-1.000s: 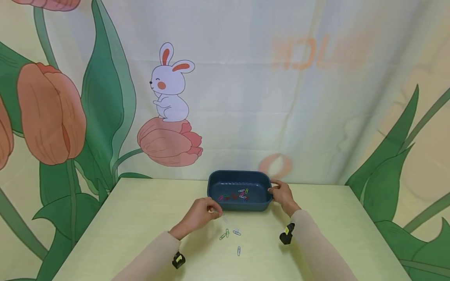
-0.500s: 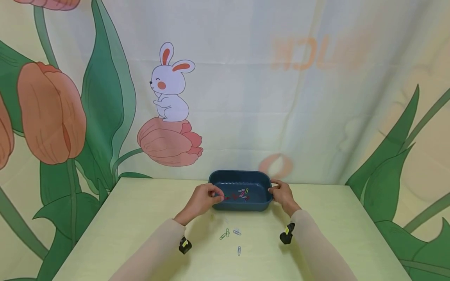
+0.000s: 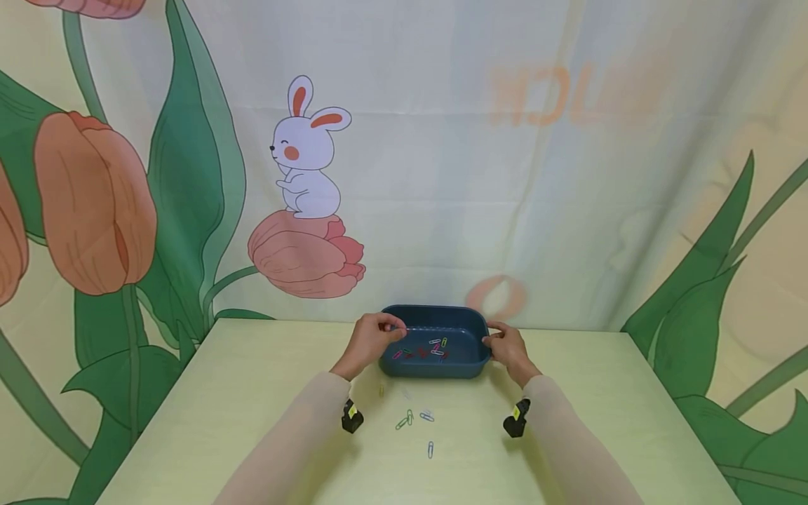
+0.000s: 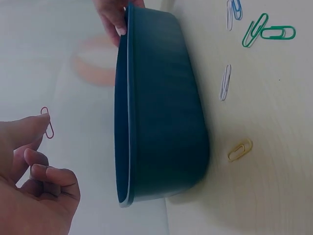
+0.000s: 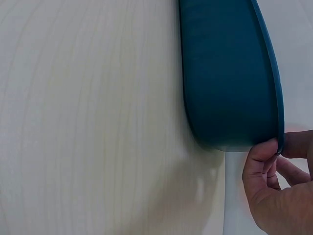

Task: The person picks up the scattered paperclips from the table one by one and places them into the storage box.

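Observation:
A dark blue rectangular bin (image 3: 435, 370) stands at the back of the table with several coloured paper clips (image 3: 436, 347) on its floor. Above its left end is my left hand (image 3: 368, 342), which pinches a red paper clip (image 4: 50, 131) between thumb and finger; the left wrist view shows the clip apart from the bin. At the opposite end, my right hand (image 3: 508, 355) holds the rim between thumb and fingers. In front of the bin lie a yellow paper clip (image 4: 240, 150), a white one (image 4: 225, 82), green ones (image 4: 278, 33) and blue ones (image 3: 431, 449).
The pale wood-patterned table (image 3: 265, 421) reaches back to a hanging cloth (image 3: 429, 175) printed with tulips and a rabbit. The cloth stands close behind the bin. A small black camera (image 3: 352, 416) sits on the left wrist, another (image 3: 517, 419) on the right.
My left hand has risen from the table in front of the bin to above its left end. The yellow clip on the table has come into sight. My right hand keeps its place on the rim.

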`<state>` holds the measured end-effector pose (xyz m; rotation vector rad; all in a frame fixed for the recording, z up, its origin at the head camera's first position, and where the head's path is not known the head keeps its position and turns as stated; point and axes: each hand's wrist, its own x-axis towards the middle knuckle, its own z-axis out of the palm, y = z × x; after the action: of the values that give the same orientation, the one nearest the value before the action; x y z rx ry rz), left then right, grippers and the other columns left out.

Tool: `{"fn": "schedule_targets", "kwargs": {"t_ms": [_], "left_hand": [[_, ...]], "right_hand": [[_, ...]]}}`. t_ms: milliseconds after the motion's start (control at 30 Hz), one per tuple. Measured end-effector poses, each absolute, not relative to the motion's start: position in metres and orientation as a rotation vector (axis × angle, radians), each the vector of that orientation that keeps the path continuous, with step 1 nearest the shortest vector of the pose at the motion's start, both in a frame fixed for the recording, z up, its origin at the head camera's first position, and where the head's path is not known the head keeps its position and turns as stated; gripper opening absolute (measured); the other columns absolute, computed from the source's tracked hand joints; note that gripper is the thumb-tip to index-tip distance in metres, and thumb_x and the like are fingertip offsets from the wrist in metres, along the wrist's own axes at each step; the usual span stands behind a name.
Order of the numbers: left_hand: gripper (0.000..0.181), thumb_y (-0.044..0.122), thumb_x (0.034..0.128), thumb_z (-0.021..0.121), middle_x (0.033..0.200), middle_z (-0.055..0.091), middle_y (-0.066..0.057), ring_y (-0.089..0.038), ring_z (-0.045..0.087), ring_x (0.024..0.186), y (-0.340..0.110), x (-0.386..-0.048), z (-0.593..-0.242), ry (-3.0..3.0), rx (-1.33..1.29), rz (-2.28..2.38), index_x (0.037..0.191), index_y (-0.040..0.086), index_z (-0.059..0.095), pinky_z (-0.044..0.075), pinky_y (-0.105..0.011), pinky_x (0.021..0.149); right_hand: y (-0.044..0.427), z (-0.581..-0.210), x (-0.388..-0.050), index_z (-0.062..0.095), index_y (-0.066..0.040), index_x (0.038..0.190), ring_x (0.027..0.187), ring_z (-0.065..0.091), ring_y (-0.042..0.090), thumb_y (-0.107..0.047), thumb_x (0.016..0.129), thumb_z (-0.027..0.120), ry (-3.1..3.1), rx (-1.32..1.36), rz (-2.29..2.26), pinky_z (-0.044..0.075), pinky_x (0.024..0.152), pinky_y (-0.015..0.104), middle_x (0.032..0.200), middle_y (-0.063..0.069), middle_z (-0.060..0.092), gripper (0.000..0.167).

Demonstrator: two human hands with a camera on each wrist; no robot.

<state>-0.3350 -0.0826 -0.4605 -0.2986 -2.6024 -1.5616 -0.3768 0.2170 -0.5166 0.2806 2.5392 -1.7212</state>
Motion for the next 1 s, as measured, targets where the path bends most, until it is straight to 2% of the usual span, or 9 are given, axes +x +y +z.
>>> {"fn": "schedule_targets", "kwargs": {"t_ms": [167, 367, 533, 600, 767, 1000], "left_hand": [[0.007, 0.018, 0.0896, 0.072, 0.069, 0.051, 0.001, -0.016, 0.042, 0.065, -0.08, -0.345, -0.465, -2.588, -0.259, -1.586, 0.089, 0.013, 0.075, 0.035, -0.029, 0.061], [0.013, 0.016, 0.0906, 0.07, 0.069, 0.049, 0.002, -0.016, 0.04, 0.065, -0.076, -0.354, -0.467, -2.586, -0.223, -1.63, 0.096, 0.006, 0.076, 0.034, -0.029, 0.062], [0.013, 0.018, 0.0913, 0.069, 0.069, 0.048, 0.003, -0.017, 0.039, 0.067, -0.073, -0.363, -0.469, -2.589, -0.151, -1.692, 0.097, 0.008, 0.076, 0.033, -0.03, 0.064], [0.012, 0.017, 0.0917, 0.069, 0.072, 0.052, 0.001, -0.018, 0.041, 0.069, -0.072, -0.366, -0.47, -2.588, -0.127, -1.704, 0.096, 0.009, 0.077, 0.034, -0.03, 0.064], [0.011, 0.017, 0.0911, 0.07, 0.087, 0.068, -0.003, -0.024, 0.059, 0.082, -0.066, -0.371, -0.471, -2.584, -0.092, -1.72, 0.094, 0.009, 0.077, 0.04, -0.027, 0.065], [0.009, 0.015, 0.0912, 0.069, 0.095, 0.07, -0.008, -0.019, 0.058, 0.079, -0.057, -0.378, -0.471, -2.563, -0.012, -1.732, 0.092, 0.009, 0.077, 0.041, -0.028, 0.065]], "right_hand": [[0.217, -0.517, -0.377, 0.05, -0.01, 0.143, 0.077, 0.06, 0.018, -0.007, 0.095, 0.057, 2.541, 0.283, -1.716, 0.055, 0.068, 0.032, 0.107, 0.013, 0.06, 0.048], [0.218, -0.518, -0.377, 0.05, -0.01, 0.143, 0.075, 0.058, 0.017, -0.007, 0.095, 0.057, 2.536, 0.279, -1.722, 0.055, 0.068, 0.034, 0.105, 0.012, 0.059, 0.049], [0.217, -0.517, -0.377, 0.049, -0.01, 0.144, 0.073, 0.057, 0.017, -0.007, 0.096, 0.056, 2.528, 0.259, -1.734, 0.055, 0.074, 0.041, 0.106, 0.012, 0.059, 0.048], [0.218, -0.517, -0.377, 0.049, -0.01, 0.144, 0.072, 0.057, 0.016, -0.007, 0.096, 0.056, 2.526, 0.253, -1.734, 0.055, 0.074, 0.042, 0.107, 0.013, 0.059, 0.048], [0.218, -0.516, -0.377, 0.05, -0.011, 0.143, 0.07, 0.056, 0.015, -0.007, 0.095, 0.057, 2.528, 0.265, -1.739, 0.055, 0.074, 0.043, 0.105, 0.012, 0.06, 0.049], [0.218, -0.515, -0.378, 0.05, -0.011, 0.143, 0.072, 0.056, 0.015, -0.007, 0.095, 0.057, 2.522, 0.258, -1.744, 0.056, 0.073, 0.04, 0.106, 0.012, 0.058, 0.048]]}}
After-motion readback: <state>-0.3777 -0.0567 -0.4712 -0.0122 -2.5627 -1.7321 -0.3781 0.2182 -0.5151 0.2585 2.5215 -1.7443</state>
